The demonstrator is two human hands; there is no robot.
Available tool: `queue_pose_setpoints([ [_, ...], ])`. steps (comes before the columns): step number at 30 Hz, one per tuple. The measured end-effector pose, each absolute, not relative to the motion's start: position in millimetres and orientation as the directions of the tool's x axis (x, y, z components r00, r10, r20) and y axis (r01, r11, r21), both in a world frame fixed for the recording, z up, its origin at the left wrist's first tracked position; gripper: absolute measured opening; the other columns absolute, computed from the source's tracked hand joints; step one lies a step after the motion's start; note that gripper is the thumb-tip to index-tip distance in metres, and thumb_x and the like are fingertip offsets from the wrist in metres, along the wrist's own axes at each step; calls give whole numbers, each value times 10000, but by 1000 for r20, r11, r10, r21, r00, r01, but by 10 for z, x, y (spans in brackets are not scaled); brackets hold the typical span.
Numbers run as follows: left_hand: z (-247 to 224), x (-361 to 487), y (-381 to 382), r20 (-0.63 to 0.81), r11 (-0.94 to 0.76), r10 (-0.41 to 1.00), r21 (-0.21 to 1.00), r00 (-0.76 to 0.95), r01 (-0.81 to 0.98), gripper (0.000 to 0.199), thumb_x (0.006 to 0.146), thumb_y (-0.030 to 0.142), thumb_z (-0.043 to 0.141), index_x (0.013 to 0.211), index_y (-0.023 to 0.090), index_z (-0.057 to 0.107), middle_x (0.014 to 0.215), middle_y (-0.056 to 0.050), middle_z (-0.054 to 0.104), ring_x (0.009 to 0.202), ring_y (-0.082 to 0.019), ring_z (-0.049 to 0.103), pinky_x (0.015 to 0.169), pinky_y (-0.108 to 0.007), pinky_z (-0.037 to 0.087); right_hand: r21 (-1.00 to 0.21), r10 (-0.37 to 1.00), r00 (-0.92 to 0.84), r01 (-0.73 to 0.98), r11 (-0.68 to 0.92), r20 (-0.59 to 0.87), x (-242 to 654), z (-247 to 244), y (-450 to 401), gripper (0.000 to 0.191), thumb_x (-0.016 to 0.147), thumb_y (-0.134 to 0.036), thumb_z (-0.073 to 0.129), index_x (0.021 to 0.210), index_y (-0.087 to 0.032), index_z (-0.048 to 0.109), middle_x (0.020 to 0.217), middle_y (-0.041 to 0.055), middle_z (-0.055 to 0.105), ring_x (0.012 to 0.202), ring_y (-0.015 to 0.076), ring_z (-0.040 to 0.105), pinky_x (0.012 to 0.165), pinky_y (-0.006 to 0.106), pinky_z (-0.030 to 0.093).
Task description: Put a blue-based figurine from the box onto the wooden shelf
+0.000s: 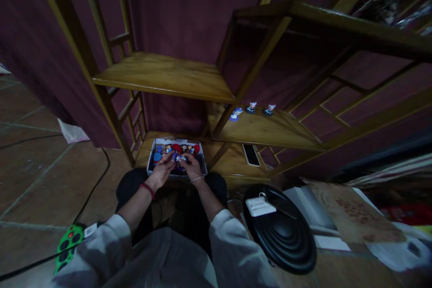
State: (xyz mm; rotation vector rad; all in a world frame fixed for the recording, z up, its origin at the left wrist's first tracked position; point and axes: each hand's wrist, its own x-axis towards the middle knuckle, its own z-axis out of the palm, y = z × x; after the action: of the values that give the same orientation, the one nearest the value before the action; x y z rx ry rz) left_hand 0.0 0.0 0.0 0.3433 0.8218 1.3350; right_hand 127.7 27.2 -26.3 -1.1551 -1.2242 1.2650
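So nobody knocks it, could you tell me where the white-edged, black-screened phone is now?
In the head view, the phone lies right of the white cardboard box of figurines, on the brown wooden lower shelf.

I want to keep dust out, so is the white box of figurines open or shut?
Open: no lid covers the box, and the colorful figurines inside show from above.

There is just one camera, and it sits on the person's head. It looks forward and down past both arms to the hands [177, 165] and the box [203, 162], close by, with the wooden shelves [165, 74] in front and the floor [33, 180] lower down.
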Motion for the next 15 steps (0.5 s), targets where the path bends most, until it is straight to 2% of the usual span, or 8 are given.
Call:
queue_pose_setpoints([
  [7,9,3,7,-321,243,947,667,23,-704,394,657,-8,603,976,218,657,929,-14,661,836,-94,588,829,-226,431,-999,997,-69,-40,14,16,1297,-294,279,302,614,-388,653,843,-200,593,774,-19,603,647,119,542,621,234,463],
  [15,1,3,9,-349,252,937,648,13,-719,401,650,-15,609,971,219,662,877,-10,661,767,-82,585,804,-228,431,-998,997,-60,30,50,48,1310,-292,271,271,627,-362,645,848,-208,612,781,-21,610,714,135,553,670,238,457],
])
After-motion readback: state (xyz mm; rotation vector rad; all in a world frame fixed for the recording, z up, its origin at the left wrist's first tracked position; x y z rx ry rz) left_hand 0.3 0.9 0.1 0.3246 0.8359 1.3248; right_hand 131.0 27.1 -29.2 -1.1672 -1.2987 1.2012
